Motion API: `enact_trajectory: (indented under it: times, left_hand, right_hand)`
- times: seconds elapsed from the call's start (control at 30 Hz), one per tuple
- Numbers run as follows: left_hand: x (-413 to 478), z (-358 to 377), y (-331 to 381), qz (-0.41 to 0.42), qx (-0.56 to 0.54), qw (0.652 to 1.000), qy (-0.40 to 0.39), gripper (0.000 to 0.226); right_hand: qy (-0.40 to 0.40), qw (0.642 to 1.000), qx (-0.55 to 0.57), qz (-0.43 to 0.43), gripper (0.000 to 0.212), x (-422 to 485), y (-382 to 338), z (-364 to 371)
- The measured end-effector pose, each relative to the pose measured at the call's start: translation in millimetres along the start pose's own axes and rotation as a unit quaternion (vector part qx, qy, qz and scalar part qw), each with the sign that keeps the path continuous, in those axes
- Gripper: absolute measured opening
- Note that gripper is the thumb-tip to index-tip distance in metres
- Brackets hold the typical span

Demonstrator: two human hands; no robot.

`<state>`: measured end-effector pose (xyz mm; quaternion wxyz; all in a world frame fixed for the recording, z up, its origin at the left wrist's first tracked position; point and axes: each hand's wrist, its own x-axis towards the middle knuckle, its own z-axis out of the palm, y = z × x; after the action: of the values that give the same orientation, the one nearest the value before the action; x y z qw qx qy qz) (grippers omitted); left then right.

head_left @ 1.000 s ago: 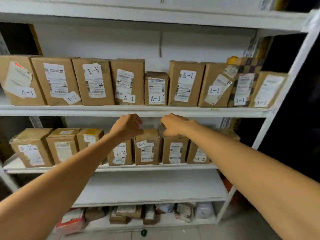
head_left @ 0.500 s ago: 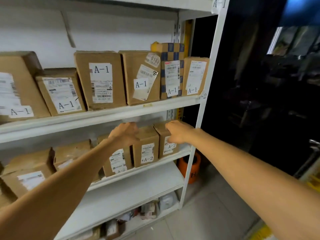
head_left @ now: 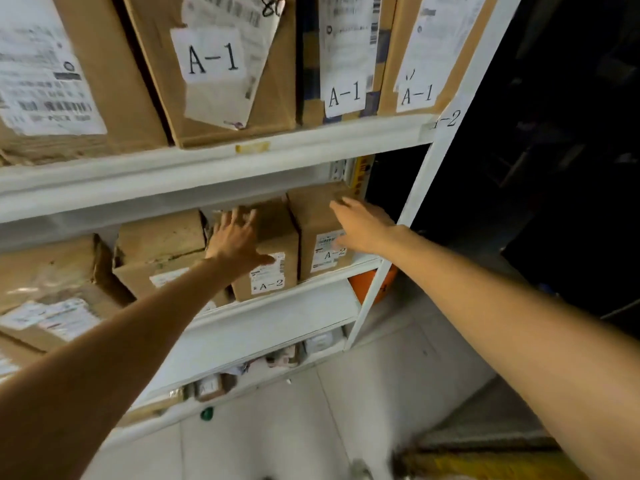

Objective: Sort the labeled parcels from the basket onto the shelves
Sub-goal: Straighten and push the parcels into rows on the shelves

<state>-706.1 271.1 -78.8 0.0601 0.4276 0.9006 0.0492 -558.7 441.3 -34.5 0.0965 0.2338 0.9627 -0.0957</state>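
My left grip (head_left: 239,239) lies flat on one A-2 box (head_left: 277,228). My right grip (head_left: 362,226), fingers straight too, touches the end box (head_left: 311,230).

Both bare arms reach forward, nearly straight, converging from the lower corners. The left grip (head_left: 239,237) lies flat, palm away, fingers spread and thumb out to the right. The right grip (head_left: 362,225) sits near it, fingers straight and angled up-left.

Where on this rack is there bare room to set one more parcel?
The white board under the A-2 row is bare up to the right post. The A-1 row and the A-2 row are packed almost to that post; small parcels crowd the bottom shelf.
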Motion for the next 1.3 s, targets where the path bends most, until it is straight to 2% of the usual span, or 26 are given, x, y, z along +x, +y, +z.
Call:
enact_trajectory:
  times: [0.07, 0.17, 0.23, 0.33, 0.43, 0.77, 0.87, 0.93, 1.0, 1.07, 1.1, 1.17, 1.3]
  left_hand:
    - [6, 10, 0, 0.004, 0.002, 0.999, 0.035, 0.092]
    - [12, 17, 3, -0.001, -0.006, 0.997, 0.082, 0.082]
    - [14, 23, 4, -0.001, -0.013, 0.995, 0.098, 0.08]
    - [14, 34, 9, 0.016, -0.012, 0.992, 0.122, 0.079]
    - [18, 37, 25, 0.022, -0.015, 0.991, 0.128, 0.079]
    - [37, 47, 73, -0.007, -0.048, 0.987, 0.153, 0.076]
    - [35, 40, 75, -0.006, -0.064, 0.989, 0.132, 0.076]
    - [27, 30, 76, -0.013, -0.155, 0.978, 0.143, 0.072]
    - [15, 16, 71, -0.057, -0.271, 0.937, 0.212, 0.06]
    - [-6, 2, 51, -0.124, -0.312, 0.894, 0.298, 0.044]
    - [-18, -5, 36, -0.152, -0.303, 0.883, 0.324, 0.039]
    - [-47, -15, -2, -0.203, -0.26, 0.888, 0.321, 0.036]
    - [-102, -23, -88, -0.26, -0.152, 0.916, 0.264, 0.046]
  right_hand:
    - [0.026, 0.997, -0.058, -0.034, 0.104, 24, 11, 2]
    - [-0.009, 0.993, -0.084, -0.079, 0.117, 54, 25, 19]
    - [0.009, 0.991, -0.098, -0.093, 0.108, 63, 35, 34]
    - [0.096, 0.983, -0.12, -0.102, 0.091, 64, 50, 44]
    - [0.087, 0.987, -0.096, -0.099, 0.089, 64, 64, 40]
    - [0.118, 0.978, -0.141, -0.095, 0.087, 56, 100, 32]
    - [0.098, 0.971, -0.196, -0.092, 0.082, 48, 75, 24]
    - [0.09, 0.97, -0.183, -0.133, 0.079, 41, 46, 16]
    - [0.099, 0.965, -0.145, -0.194, 0.076, 35, 12, 9]
    - [0.106, 0.955, -0.122, -0.249, 0.068, 31, -27, 6]
    - [0.107, 0.948, -0.121, -0.274, 0.06, 31, -47, 6]
    - [0.106, 0.938, -0.115, -0.309, 0.046, 33, -86, 10]
    - [0.096, 0.934, -0.077, -0.336, 0.047, 43, -156, 27]
